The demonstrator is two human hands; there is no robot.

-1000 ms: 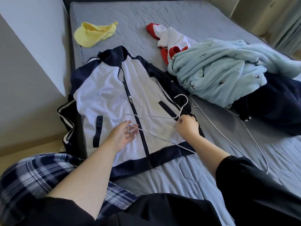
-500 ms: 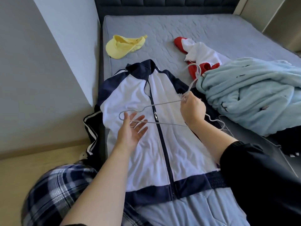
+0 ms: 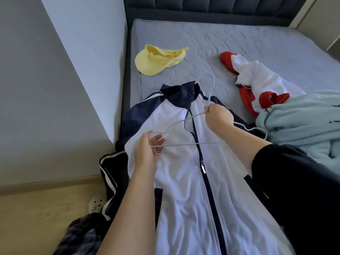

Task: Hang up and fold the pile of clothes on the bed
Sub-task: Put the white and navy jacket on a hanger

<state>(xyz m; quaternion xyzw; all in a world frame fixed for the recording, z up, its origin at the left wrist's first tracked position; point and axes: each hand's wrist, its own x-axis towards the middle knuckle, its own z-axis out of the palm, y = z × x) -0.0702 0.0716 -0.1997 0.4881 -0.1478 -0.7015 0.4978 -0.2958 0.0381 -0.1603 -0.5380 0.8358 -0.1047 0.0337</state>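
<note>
Status: white-and-navy zip-up track jacket lies flat, front up, on the grey quilted bed at its near left edge. The collar points at the headboard, and one striped sleeve hangs off the side toward the floor.

Thin white wire hanger is held just above the jacket's chest, hook aimed at the collar.

Hands:
- Right hand is clenched on the hanger's neck, just below the hook.
- Left hand has loose, spread fingers. The hanger's left end rests against them, with no real grasp.

The jacket isn't on the hanger yet, so I judge this as the start of the hang-up step.

Risks as I see them:
- The zip pull sits mid-chest, and I can't tell if the teeth above it are open. If they're shut, pushing a wire end through the collar will likely snag the fabric or jam.
- The only firm grip is at the neck, so the hanger can pivot and dip once the left side is loaded.
- The hanger's right end is just beside the crumpled light-blue fleece garment and could hook it on a swing.
- The hanging sleeve's weight may drag the slick jacket off the bed when the shoulders lift.
- Thin wire plus smooth fabric means a shoulder could slide off.
</note>
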